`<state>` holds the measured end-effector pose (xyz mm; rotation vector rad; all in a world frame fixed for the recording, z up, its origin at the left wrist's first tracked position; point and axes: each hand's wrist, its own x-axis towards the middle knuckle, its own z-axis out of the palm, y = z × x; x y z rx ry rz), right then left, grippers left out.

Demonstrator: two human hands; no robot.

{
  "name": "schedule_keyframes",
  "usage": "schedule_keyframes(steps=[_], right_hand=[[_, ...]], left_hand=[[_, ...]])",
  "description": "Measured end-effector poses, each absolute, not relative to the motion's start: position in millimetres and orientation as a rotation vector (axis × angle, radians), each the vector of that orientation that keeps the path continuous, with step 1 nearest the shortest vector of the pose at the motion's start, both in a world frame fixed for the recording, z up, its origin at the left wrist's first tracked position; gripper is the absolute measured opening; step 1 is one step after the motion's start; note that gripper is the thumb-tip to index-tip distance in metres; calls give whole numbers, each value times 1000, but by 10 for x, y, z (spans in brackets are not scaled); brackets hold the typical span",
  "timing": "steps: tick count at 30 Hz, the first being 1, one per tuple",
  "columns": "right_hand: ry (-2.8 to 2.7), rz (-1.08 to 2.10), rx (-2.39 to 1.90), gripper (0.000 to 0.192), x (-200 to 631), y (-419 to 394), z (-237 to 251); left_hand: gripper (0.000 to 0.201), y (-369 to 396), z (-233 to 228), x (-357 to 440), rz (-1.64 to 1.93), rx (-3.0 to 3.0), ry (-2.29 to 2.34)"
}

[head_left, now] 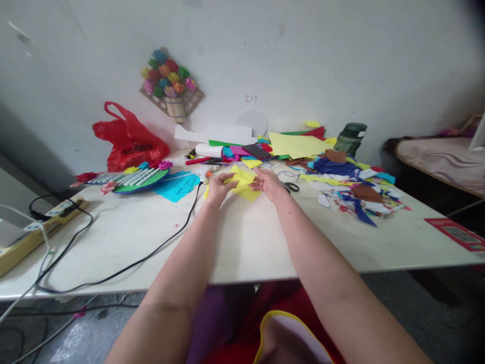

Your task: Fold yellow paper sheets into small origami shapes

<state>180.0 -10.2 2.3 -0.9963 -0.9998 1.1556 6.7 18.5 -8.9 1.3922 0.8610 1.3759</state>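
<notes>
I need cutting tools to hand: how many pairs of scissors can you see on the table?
1. The scissors lie on the table just right of the right hand, beside the yellow paper. Others may be hidden under the paper scraps.
</notes>
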Motion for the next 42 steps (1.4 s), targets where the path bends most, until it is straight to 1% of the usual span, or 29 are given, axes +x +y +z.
schedule_keyframes(steps=[3, 6, 16, 18, 22, 24, 26, 32, 38, 42], right_hand=[[-1022, 1282, -990, 28, 1825, -108, 20], [-1110, 1340, -1069, 28, 1816, -147, 33], [-1164, 1327, -1261, 28, 1820, -179, 45], [-1157, 1314, -1276, 26, 1813, -180, 50], [-1096, 1271, -1250, 24, 1807, -161, 48], [-1065, 1265, -1207, 24, 1812, -142, 38], [-1042, 1251, -1175, 22, 1818, -123, 28], [-996, 1207, -1103, 20, 1803, -113, 31], [-1003, 1220, -1055, 25, 1719, -126, 13], [-998, 1239, -1043, 25, 1631, -157, 24]], left_hand=[[44, 157, -72, 76, 1334, 1442, 835], [42, 134, -70, 82, 1256, 1535, 836], [38, 75, -74, 94, 1081, 1799, 959], [42, 81, -82, 94, 1066, 1768, 909], [63, 142, -102, 65, 1215, 1500, 673], [59, 181, -104, 36, 1338, 1322, 678], [53, 203, -98, 12, 1325, 1273, 699], [42, 128, -71, 24, 1058, 1425, 787], [37, 79, -101, 79, 943, 1531, 854], [35, 73, -131, 97, 935, 1520, 830]])
